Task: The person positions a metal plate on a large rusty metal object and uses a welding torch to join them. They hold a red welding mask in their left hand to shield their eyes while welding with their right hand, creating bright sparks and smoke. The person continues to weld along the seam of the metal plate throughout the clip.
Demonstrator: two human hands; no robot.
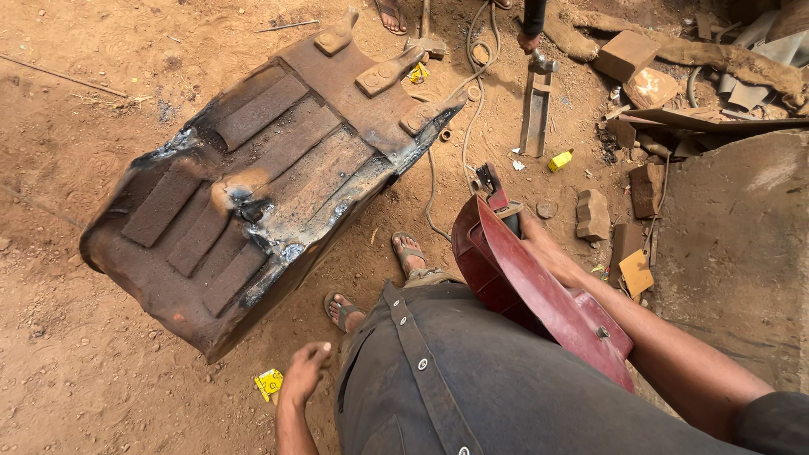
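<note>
Metal bucket [253,190]: rusty, rough, scorched grey along welds. Beside it, shield [539,295]: red painted sheet, smooth, dull gloss. Ground [84,379] under bucket: dry, gritty red dirt. Bricks [592,215] right of shield: rough, matt.

Rusted steel bucket shell and a red shield on a dirt floor

The right hand [524,226] gripped the handle of a red welding shield [539,291], with a welding holder [489,181] just above it, while the left hand [305,371] hung loosely curled and held nothing, near a yellow scrap [269,382] on the dirt floor [84,396]. A large rusted bucket shell [253,185] with welded strips stood tilted in front of the sandalled feet [410,254]. Farther off, another person's hand [529,40] held a hammer [542,61] over an upright steel channel [535,109], with bricks [592,214] well apart to the right.
</note>
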